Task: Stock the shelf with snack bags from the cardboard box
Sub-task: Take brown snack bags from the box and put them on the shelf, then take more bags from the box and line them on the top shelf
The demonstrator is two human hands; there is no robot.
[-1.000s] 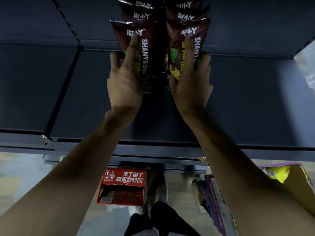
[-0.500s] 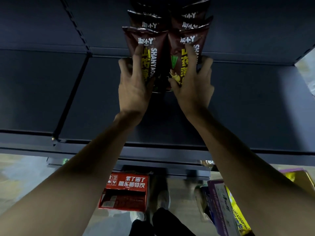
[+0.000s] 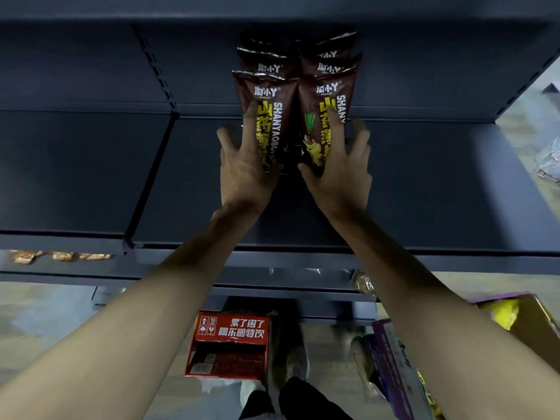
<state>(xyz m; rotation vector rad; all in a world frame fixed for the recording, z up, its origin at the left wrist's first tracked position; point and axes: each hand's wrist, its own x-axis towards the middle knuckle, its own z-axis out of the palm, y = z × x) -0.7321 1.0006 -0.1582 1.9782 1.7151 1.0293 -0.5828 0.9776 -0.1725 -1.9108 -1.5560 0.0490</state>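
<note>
Two rows of dark brown snack bags with yellow lettering stand upright on the dark shelf [image 3: 424,183]. My left hand [image 3: 245,168] lies with spread, straight fingers against the front bag of the left row [image 3: 272,98]. My right hand [image 3: 339,171] presses the same way on the front bag of the right row [image 3: 330,95], thumb near its lower corner. More bags stand behind each front bag. A red cardboard box [image 3: 230,344] sits on the floor below the shelf, its top open.
A purple carton [image 3: 394,368] and a brown box with yellow packs [image 3: 527,316] stand on the floor at the right. The shelf divider [image 3: 151,177] runs at the left. Small snack packs [image 3: 60,256] show on a lower shelf at left. My feet are beside the red box.
The view has tilted so the bags sit lower in the frame. Both hands stay flat against the front bags, fingers a bit more spread.
</note>
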